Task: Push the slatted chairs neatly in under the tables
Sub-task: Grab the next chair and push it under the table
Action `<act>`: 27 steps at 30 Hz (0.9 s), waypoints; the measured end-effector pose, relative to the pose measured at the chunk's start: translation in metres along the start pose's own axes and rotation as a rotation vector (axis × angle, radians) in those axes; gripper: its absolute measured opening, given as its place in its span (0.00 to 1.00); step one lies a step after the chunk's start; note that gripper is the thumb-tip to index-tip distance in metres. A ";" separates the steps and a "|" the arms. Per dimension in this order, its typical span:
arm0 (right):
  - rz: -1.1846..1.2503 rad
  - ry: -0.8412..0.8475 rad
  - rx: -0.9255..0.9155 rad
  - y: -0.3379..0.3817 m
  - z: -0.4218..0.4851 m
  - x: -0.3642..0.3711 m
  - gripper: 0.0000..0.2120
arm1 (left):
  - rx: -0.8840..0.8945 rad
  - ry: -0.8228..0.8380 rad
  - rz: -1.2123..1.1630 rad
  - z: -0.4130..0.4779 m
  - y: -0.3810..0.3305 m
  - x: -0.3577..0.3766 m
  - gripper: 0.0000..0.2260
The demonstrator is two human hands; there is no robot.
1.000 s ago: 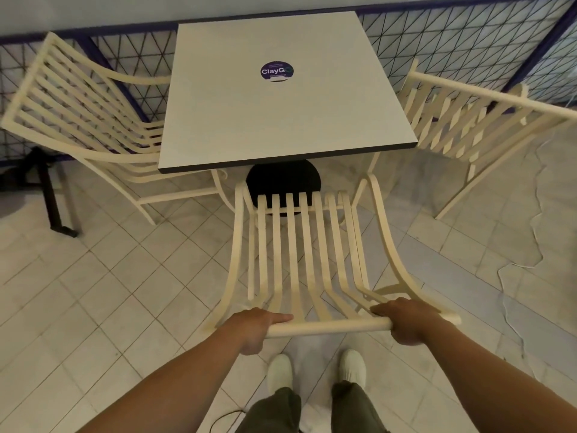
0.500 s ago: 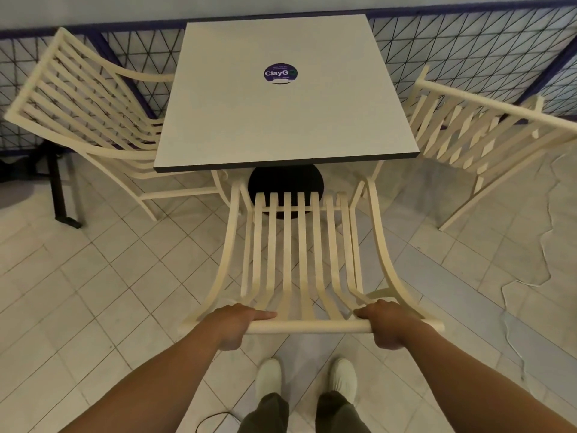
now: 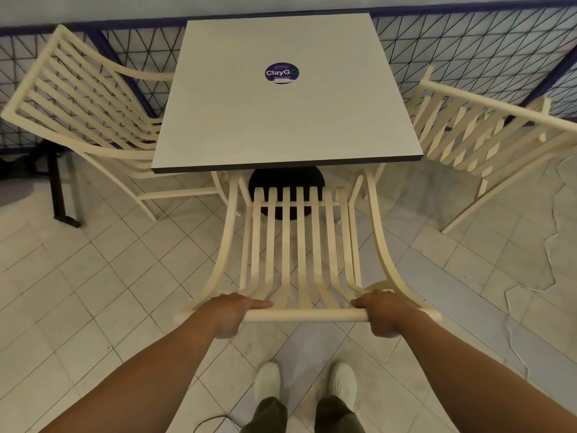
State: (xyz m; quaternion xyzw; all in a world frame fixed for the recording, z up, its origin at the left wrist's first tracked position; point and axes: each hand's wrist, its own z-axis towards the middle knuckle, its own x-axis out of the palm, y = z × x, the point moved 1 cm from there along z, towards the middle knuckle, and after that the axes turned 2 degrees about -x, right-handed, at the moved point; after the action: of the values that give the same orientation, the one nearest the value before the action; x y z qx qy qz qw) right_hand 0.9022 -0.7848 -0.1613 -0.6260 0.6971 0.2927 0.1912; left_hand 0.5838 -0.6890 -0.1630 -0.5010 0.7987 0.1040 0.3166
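A cream slatted chair (image 3: pixel 301 245) stands in front of me, its back facing me and its seat partly under the near edge of the square grey table (image 3: pixel 281 120). My left hand (image 3: pixel 229 314) grips the left part of the chair's top rail. My right hand (image 3: pixel 382 312) grips the right part of the same rail. A second slatted chair (image 3: pixel 84 110) sits at the table's left side, tucked partly under it. A third slatted chair (image 3: pixel 477 135) stands at the table's right side, angled away.
A round purple sticker (image 3: pixel 282 72) lies on the tabletop. The table's black round base (image 3: pixel 286 182) shows under it. A dark mesh fence (image 3: pixel 468 48) runs behind. A black metal leg (image 3: pixel 62 189) stands at left. A thin white cable (image 3: pixel 537 276) trails over the tiled floor at right.
The chair has slid forward toward the table and straightened, its seat front now under the table edge. Both hands keep their grip on the top rail.
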 end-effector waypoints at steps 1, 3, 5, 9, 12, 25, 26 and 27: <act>0.002 -0.002 0.000 -0.001 0.001 -0.001 0.28 | -0.001 -0.001 -0.001 0.000 0.000 -0.001 0.42; 0.006 -0.007 0.003 -0.001 0.002 -0.003 0.28 | -0.006 -0.002 -0.001 0.001 -0.001 -0.002 0.42; 0.012 -0.006 0.006 0.000 0.003 -0.003 0.29 | -0.005 0.008 -0.007 0.002 0.000 -0.002 0.43; 0.014 0.000 0.011 0.002 0.001 -0.002 0.31 | 0.003 0.007 -0.020 0.000 0.001 0.004 0.43; 0.011 0.000 0.007 0.005 0.002 -0.001 0.29 | -0.005 0.005 -0.032 -0.002 0.005 0.008 0.43; 0.017 -0.027 0.003 0.019 0.003 0.005 0.27 | -0.017 0.008 -0.047 -0.006 0.021 0.016 0.45; 0.015 -0.030 0.002 0.019 0.002 0.005 0.27 | -0.018 0.014 -0.048 -0.006 0.020 0.016 0.45; 0.011 -0.032 0.001 0.018 0.002 0.005 0.27 | -0.017 0.017 -0.049 -0.008 0.018 0.016 0.45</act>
State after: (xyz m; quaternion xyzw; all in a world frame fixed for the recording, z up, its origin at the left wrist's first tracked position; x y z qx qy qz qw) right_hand 0.8832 -0.7867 -0.1629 -0.6172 0.6975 0.3036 0.2009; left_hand 0.5602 -0.6962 -0.1699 -0.5239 0.7880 0.0989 0.3079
